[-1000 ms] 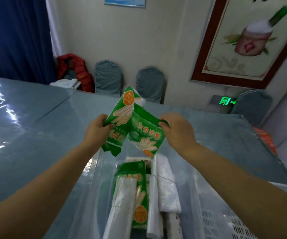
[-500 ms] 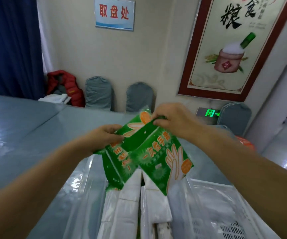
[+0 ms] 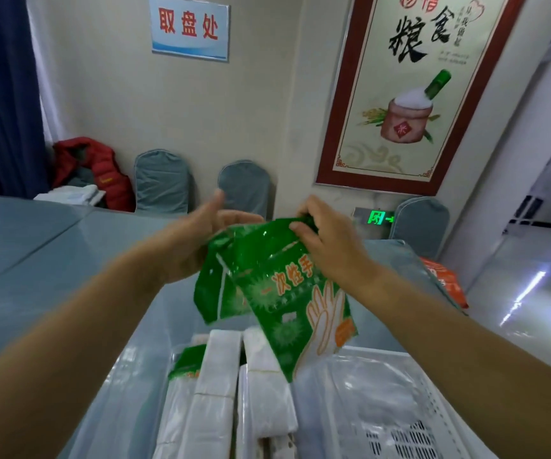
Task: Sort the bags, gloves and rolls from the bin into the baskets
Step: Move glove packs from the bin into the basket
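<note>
Green glove packs (image 3: pixel 287 293) hang above the bin (image 3: pixel 154 376), right hand (image 3: pixel 327 246) pinching their top, left hand (image 3: pixel 198 236) open beside them.

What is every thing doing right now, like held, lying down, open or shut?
Right hand: pinches the top of the front glove packet.
Left hand: fingers spread, beside the packets; grip unclear.
Front glove packet: held up, hanging tilted.
Back glove packet: hanging behind the front one.
White rolls: lying in the bin.
White basket: sitting beside the bin.
Exit sign: lit green.
</note>
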`<action>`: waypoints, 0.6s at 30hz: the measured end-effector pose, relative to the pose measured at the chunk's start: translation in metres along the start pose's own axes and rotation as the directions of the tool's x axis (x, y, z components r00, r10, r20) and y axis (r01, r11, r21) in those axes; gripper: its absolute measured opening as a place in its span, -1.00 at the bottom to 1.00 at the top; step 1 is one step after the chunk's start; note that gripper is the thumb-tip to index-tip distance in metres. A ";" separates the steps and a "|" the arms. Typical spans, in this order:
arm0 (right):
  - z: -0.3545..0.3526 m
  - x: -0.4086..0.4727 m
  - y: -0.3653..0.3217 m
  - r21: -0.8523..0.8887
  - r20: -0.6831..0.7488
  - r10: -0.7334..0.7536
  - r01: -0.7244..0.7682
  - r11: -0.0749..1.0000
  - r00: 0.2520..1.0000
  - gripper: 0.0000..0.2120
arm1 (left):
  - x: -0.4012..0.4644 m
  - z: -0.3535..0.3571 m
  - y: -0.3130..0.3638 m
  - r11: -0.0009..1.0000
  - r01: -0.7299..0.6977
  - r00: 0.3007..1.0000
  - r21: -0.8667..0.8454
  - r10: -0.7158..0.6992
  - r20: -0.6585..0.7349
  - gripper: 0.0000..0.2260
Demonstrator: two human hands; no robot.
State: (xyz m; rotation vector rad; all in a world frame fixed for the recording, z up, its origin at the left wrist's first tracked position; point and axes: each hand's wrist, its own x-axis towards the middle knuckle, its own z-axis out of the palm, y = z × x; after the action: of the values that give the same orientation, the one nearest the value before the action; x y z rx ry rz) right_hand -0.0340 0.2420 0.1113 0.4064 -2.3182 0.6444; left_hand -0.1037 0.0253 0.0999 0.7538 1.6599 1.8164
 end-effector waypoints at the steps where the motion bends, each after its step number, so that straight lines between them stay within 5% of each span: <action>1: -0.007 -0.002 0.006 0.026 -0.075 0.031 -0.029 0.999 0.997 -0.88 | 0.001 0.002 0.000 0.995 -0.035 0.999 -0.097 0.032 -0.039 -0.32; 3: -0.021 -0.007 0.018 0.070 -0.199 0.083 -0.070 0.995 0.977 -0.90 | 0.008 0.013 -0.005 0.971 -0.147 0.984 -0.189 0.123 -0.133 -0.33; 5: -0.035 -0.012 0.031 0.107 -0.292 0.111 -0.083 0.991 0.950 -0.90 | 0.020 0.034 -0.019 0.973 -0.210 0.936 -0.093 0.172 -0.307 -0.40; 8: -0.053 -0.025 0.055 0.151 -0.379 0.152 -0.100 0.983 0.913 -0.89 | 0.041 0.088 -0.046 0.984 -0.179 0.820 0.013 0.156 -0.551 -0.19; 14: -0.103 -0.058 0.121 0.305 -0.427 0.284 -0.158 0.939 0.858 -0.92 | 0.095 0.205 -0.072 0.979 -0.168 0.829 -0.112 0.079 -0.553 -0.16; 18: -0.131 -0.080 0.168 0.424 -0.359 0.435 -0.271 0.864 0.826 -0.91 | 0.133 0.259 -0.079 0.967 -0.118 0.834 -0.227 -0.028 -0.552 -0.49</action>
State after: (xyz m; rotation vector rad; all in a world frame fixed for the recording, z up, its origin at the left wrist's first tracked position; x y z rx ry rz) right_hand 0.0179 0.4621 0.0839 -0.0382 -1.8385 1.2212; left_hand -0.0039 0.3048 0.0451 0.1503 1.6941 2.3808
